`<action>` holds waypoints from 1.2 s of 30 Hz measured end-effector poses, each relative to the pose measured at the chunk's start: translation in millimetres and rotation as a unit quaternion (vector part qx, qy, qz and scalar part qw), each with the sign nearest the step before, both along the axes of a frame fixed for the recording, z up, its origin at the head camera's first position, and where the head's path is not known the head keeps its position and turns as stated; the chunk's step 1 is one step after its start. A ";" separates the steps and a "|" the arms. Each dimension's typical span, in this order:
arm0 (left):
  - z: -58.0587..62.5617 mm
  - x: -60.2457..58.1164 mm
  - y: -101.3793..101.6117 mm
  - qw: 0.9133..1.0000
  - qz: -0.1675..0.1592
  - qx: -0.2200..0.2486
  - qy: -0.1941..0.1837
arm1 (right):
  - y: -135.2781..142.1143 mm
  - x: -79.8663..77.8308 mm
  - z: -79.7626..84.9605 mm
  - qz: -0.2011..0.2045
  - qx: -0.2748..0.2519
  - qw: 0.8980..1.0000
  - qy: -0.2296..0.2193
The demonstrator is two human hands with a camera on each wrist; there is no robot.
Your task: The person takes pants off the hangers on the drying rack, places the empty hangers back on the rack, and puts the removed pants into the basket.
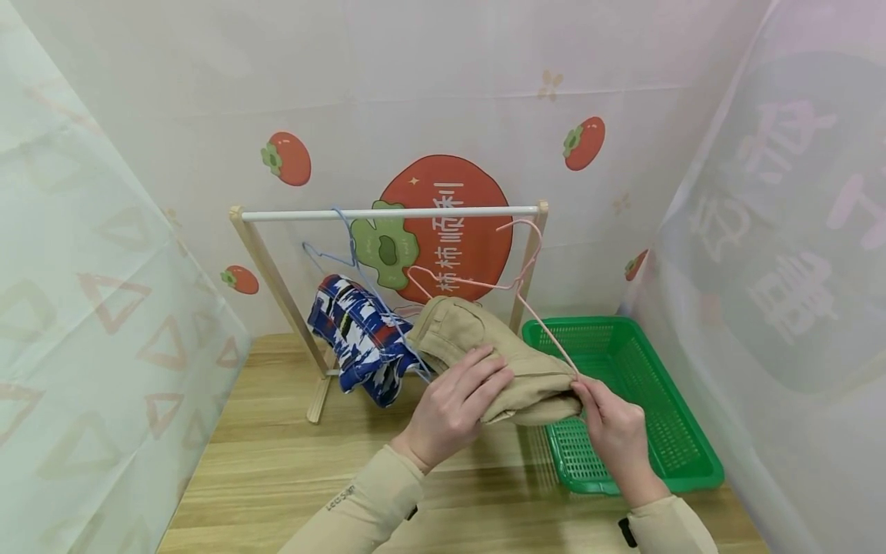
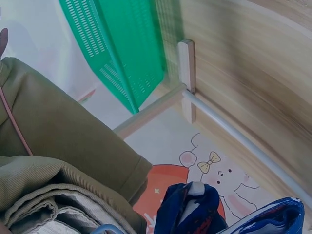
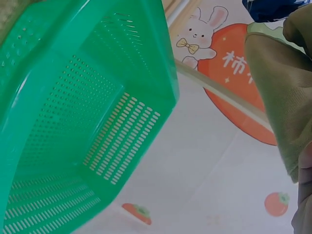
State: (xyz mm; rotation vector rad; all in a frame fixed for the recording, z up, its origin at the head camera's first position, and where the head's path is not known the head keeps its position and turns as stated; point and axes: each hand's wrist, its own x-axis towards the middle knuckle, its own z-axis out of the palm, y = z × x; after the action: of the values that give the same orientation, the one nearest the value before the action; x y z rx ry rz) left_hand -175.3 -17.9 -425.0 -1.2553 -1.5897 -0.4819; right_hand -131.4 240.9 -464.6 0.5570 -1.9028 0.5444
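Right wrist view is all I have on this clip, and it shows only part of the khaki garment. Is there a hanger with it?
Observer: Yes, the head view shows a pink hanger meeting the khaki garment.
Operator: Is it hooked on anything yet?
Observer: No, its hook is off the rail.
Operator: Does anything else have hold up there?
Observer: The left hand does; its fingers lie across the front of the khaki garment.
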 end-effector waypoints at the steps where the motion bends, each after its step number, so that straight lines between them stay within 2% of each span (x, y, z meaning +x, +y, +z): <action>1: -0.6 -0.7 0.0 1.000 0.002 0.001 0.001 | 1.3 -0.4 -0.8 -0.001 0.000 1.000 0.001; 6: -3.6 -4.3 -0.7 1.000 0.017 0.006 -0.001 | 9.0 -2.2 -4.8 -0.010 0.005 1.000 0.011; 14: -4.7 -8.8 -6.8 0.999 0.041 0.015 -0.013 | 17.2 1.8 -6.1 -0.047 0.024 0.998 0.030; 21: -3.9 -14.5 -11.9 0.997 0.063 0.032 -0.026 | 22.3 7.2 -5.2 -0.037 0.028 0.998 0.049; 27: -2.6 -16.1 -19.0 0.997 0.053 0.039 -0.043 | 29.0 10.2 -4.4 -0.037 0.017 0.998 0.052; 36: 2.1 -13.5 -21.8 0.997 0.031 0.061 -0.024 | 40.5 7.0 -9.3 -0.037 0.014 0.999 0.021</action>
State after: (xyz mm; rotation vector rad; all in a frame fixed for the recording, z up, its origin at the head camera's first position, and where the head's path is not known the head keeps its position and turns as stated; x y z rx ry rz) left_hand -188.8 -39.6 -422.8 -1.1062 -1.6095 -0.5660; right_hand -124.4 281.4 -473.9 0.5102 -1.8852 0.4561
